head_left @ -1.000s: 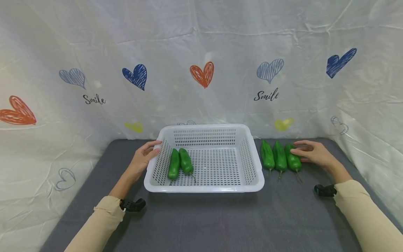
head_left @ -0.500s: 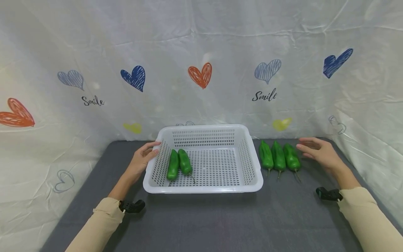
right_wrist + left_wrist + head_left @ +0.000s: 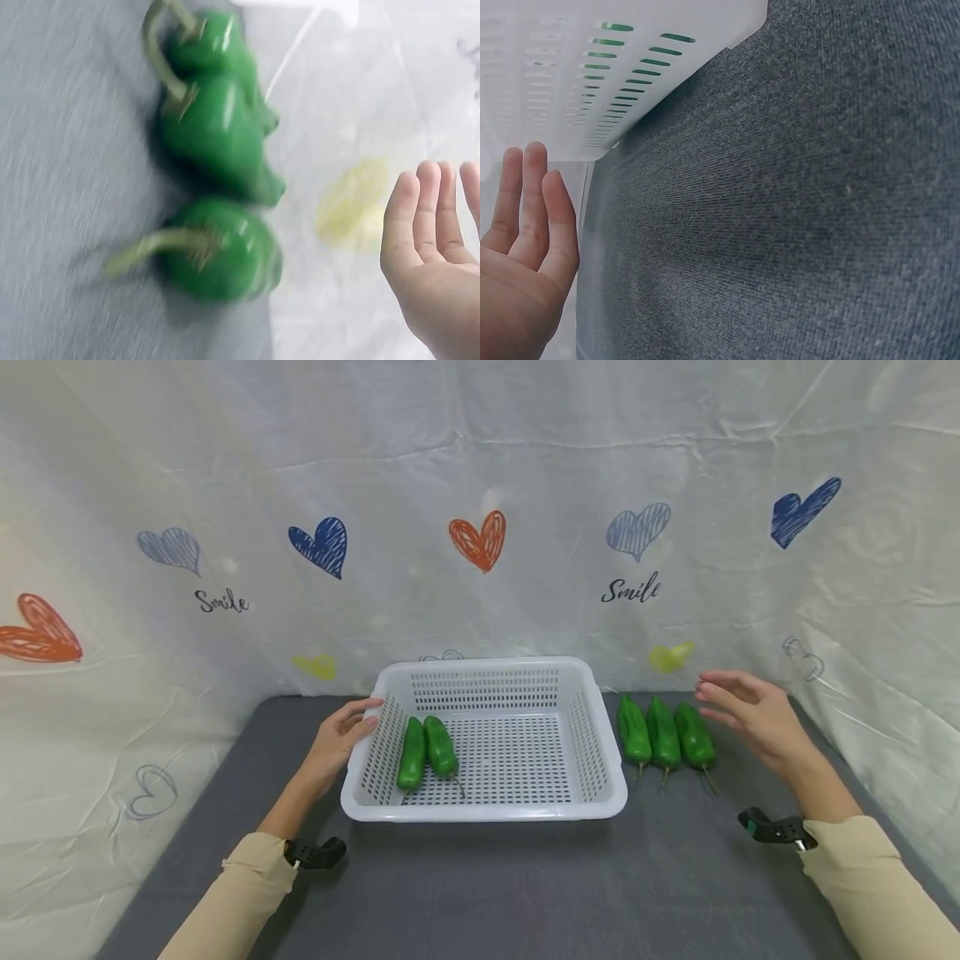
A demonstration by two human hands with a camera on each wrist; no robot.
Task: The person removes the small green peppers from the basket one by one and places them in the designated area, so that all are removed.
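Note:
A white perforated plastic basket (image 3: 495, 811) stands on the table, with two green peppers, one on the left (image 3: 412, 755) and one beside it (image 3: 441, 747), lying in its left part. My left hand (image 3: 341, 742) is at the basket's left rim, its fingertips touching there; the left wrist view shows its lower fingers fairly straight along the outer wall. Right of the basket, three green peppers (image 3: 634, 732) (image 3: 663, 734) (image 3: 694, 737) lie side by side, stems toward me. My right hand (image 3: 753, 718) hovers just right of the rightmost pepper, fingers extended, holding nothing.
A dark grey cloth (image 3: 480, 893) covers the table. Behind it hangs a white sheet (image 3: 555, 485) printed with hearts and "Smile". A black strapped device is on each wrist, the left one (image 3: 315, 853) and the right one (image 3: 776, 828).
My right hand has let go of the rightmost pepper, drawn away to the right and risen a little. My left hand stays at the basket rim, and the peppers lie as before.

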